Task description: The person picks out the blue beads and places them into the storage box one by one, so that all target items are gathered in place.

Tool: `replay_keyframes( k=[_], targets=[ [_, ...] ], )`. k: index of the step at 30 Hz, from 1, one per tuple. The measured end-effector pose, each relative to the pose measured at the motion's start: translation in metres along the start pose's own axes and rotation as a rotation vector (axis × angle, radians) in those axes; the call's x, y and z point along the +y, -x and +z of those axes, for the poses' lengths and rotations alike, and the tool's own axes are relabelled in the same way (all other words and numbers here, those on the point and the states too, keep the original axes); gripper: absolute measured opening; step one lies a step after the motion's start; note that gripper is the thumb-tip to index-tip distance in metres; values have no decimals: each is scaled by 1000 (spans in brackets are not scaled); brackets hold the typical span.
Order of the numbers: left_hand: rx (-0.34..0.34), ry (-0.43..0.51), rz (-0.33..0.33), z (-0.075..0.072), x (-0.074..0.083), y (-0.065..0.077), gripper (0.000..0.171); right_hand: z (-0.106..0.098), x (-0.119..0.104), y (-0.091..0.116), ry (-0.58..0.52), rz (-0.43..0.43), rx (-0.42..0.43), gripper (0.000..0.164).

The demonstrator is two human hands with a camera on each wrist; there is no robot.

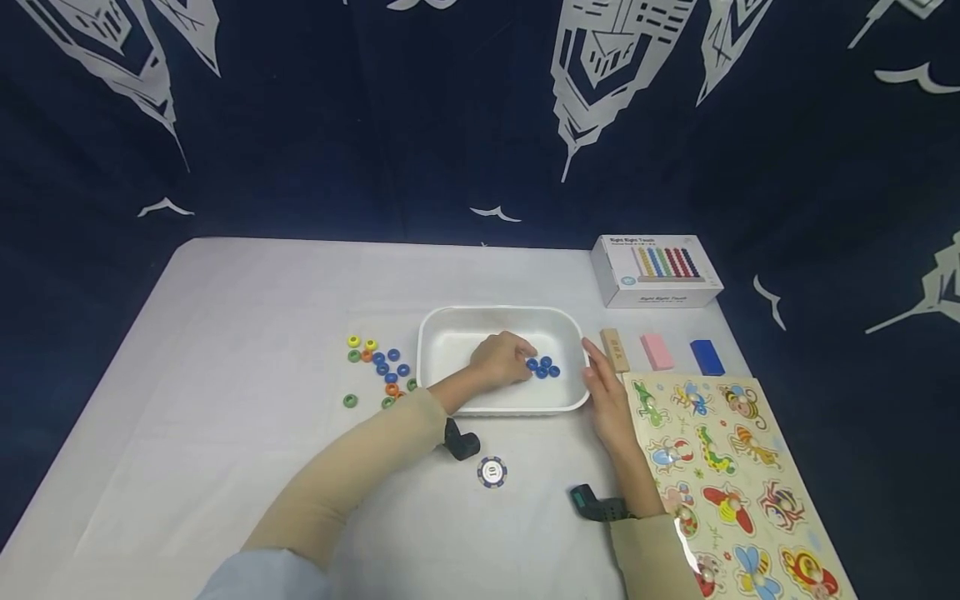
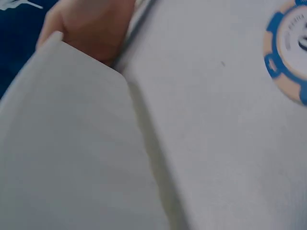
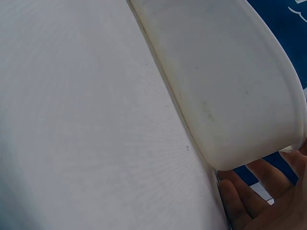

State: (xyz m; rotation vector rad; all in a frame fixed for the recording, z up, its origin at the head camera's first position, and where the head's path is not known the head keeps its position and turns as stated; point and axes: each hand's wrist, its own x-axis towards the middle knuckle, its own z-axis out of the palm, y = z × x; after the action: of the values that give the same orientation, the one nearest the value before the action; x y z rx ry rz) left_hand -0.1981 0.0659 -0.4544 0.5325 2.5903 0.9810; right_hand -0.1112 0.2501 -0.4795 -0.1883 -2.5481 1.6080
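A white tray (image 1: 480, 404) sits mid-table, with several small blue beads (image 1: 542, 372) at its right side. My left hand (image 1: 504, 360) reaches into it, index finger and thumb spread apart beside the beads; whether another bead is under the palm is hidden. At the tray's right end, my right hand (image 1: 609, 400) rests its extended fingers against the outer wall. The right wrist view shows those fingers (image 3: 254, 191) beside the tray wall (image 3: 230, 91). Only part of the left hand (image 2: 93, 28) shows in the left wrist view, behind the tray's wall (image 2: 72, 134).
Loose yellow, green, orange and blue beads (image 1: 382, 369) lie left of the tray. A poker chip (image 1: 492, 472) lies in front. To the right are a wooden block (image 1: 615, 350), pink block (image 1: 657, 352), blue block (image 1: 707, 357), insect picture board (image 1: 705, 492) and white box (image 1: 657, 272).
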Motion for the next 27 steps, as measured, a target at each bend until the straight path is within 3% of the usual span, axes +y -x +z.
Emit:
replay_keyframes(
  k=[3, 7, 10, 12, 15, 18, 23, 27],
  targets=[
    [86, 18, 62, -9, 4, 12, 42, 1, 0, -1, -6, 0, -6, 40],
    [272, 110, 228, -30, 9, 44, 38, 2, 0, -1, 4, -5, -3, 39],
    [396, 216, 343, -48, 1, 73, 33, 2, 0, -1, 9, -4, 9, 38],
    [471, 272, 373, -59, -13, 90, 30, 1, 0, -1, 9, 1, 14, 38],
    [576, 349, 348, -72, -43, 111, 29, 0, 1, -1, 2, -2, 17, 39],
    [660, 389, 269, -82, -79, 123, 29, -1, 2, -1, -2, 2, 12, 40],
    [710, 414, 102, -84, -131, 133, 32, -1, 0, 0, -11, 9, 6, 41],
    [719, 422, 24, -79, -155, 135, 34, -1, -10, 3, -27, 7, -7, 41]
  ],
)
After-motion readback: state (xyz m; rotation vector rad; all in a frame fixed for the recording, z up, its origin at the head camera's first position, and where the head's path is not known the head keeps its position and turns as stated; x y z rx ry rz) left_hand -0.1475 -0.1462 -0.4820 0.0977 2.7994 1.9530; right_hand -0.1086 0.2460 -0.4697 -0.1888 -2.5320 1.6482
